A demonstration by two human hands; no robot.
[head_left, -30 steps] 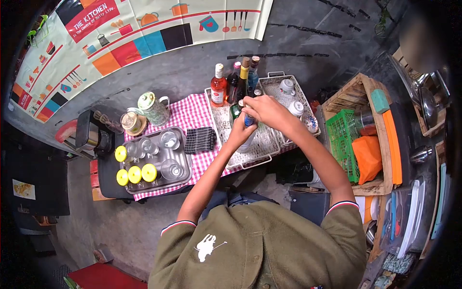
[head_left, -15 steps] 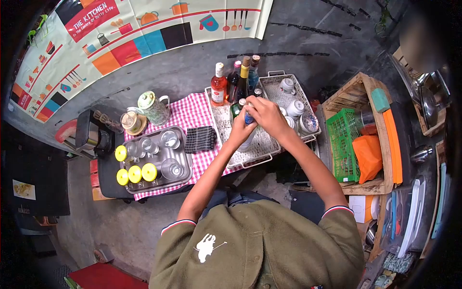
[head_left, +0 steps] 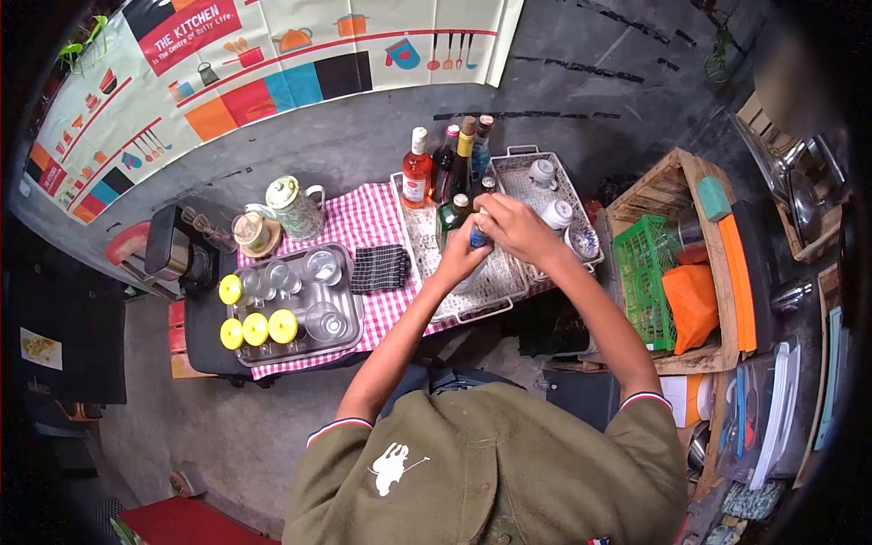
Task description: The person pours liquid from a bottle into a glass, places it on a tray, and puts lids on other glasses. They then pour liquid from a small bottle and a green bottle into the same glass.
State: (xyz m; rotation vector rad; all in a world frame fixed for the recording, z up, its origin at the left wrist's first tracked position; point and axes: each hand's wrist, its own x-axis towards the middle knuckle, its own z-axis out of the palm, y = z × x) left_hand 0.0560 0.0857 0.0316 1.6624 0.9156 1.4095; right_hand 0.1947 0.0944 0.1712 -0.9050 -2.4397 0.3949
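In front of me, over the white tray [head_left: 490, 309], my left hand [head_left: 461, 258] is wrapped round the neck of a bottle with a blue neck label [head_left: 478, 238]. My right hand [head_left: 518, 229] has its fingers closed over that bottle's top, so the cap is hidden. Most of the bottle's body is behind my left hand. Close beyond my hands stand a green bottle [head_left: 450, 214], a pink-red bottle [head_left: 416, 173], a dark bottle with a yellow neck [head_left: 463, 153] and other bottles.
A second white tray [head_left: 515, 156] holds white cups [head_left: 557, 214]. To the left, a grey tray [head_left: 350, 343] carries glasses and yellow-lidded jars [head_left: 282, 323], beside a folded dark checked cloth [head_left: 380, 269] and a floral pitcher [head_left: 296, 209]. A wooden crate [head_left: 663, 173] with a green basket [head_left: 643, 282] stands right.
Both hands stay together on the bottle, and the right hand's fingers have turned slightly at its top. The whole view has shifted a little.
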